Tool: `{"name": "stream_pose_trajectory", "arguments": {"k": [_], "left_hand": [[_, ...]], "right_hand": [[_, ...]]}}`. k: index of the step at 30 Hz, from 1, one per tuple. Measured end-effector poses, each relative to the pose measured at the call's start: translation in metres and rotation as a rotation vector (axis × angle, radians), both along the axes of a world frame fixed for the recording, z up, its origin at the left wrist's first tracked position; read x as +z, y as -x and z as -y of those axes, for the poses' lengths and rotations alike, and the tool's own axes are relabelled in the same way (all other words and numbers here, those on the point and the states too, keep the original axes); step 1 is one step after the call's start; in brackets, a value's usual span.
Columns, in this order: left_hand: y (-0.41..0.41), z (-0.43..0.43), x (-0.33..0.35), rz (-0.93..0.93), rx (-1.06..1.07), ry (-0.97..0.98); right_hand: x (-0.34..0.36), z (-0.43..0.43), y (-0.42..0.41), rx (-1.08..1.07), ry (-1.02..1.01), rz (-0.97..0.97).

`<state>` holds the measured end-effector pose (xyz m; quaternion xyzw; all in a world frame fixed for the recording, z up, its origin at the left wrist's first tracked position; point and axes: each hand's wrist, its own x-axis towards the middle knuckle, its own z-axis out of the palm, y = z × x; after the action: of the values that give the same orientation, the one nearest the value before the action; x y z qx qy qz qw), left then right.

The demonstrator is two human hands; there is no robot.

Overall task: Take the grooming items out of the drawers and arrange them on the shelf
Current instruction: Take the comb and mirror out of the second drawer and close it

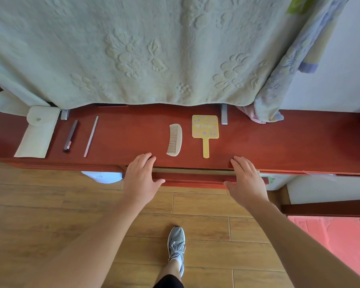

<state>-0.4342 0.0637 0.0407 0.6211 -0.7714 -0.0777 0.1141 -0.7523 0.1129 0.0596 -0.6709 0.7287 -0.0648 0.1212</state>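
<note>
While both hands rest on the drawer front, the stock reads as follows, near to far.

1. Shoe (176, 244), 6 o'clock, on the plank floor (50, 194).
2. Left hand (140, 179), 7 o'clock of the comb: flat, fingers straight over the top edge of the drawer (193, 179), thumb along its face. Holds nothing.
3. Right hand (246, 181), 5 o'clock of the mirror: same pose at the other end, holding nothing.
4. Drawer, between the hands: out by a narrow slit under the lip of the shelf (133, 129). Contents hidden.
5. Comb (175, 140), centre of the shelf, teeth toward 9 o'clock.
6. Mirror (205, 127), just beside the comb at 3 o'clock, handle toward 6.
7. Stick (91, 136), pen (70, 135) and pouch (37, 134), in a row at 9 o'clock, well apart from the comb.
8. Towel (133, 48), 12 o'clock, its hem hanging close over the back of the shelf.

Hazards, as judged:
- Fingertips lie across the slit, so a push home would likely nip them against the lip.
- Uneven pressure from the two hands could skew the drawer and jam it.
- A hard stop could jolt the shelf, and the pen and stick look the likeliest to roll off at 6 o'clock.
</note>
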Motion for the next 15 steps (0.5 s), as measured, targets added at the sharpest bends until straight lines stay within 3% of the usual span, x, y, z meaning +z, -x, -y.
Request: {"name": "stream_pose_trajectory", "arguments": {"k": [6,15], "left_hand": [[0.005,0.014,-0.007,-0.024,0.041,0.121],[0.007,0.027,-0.017,0.001,0.042,0.191]], "right_hand": [[-0.021,0.007,-0.001,-0.031,0.239,0.005],[-0.033,0.014,-0.006,-0.074,0.387,-0.018]]}}
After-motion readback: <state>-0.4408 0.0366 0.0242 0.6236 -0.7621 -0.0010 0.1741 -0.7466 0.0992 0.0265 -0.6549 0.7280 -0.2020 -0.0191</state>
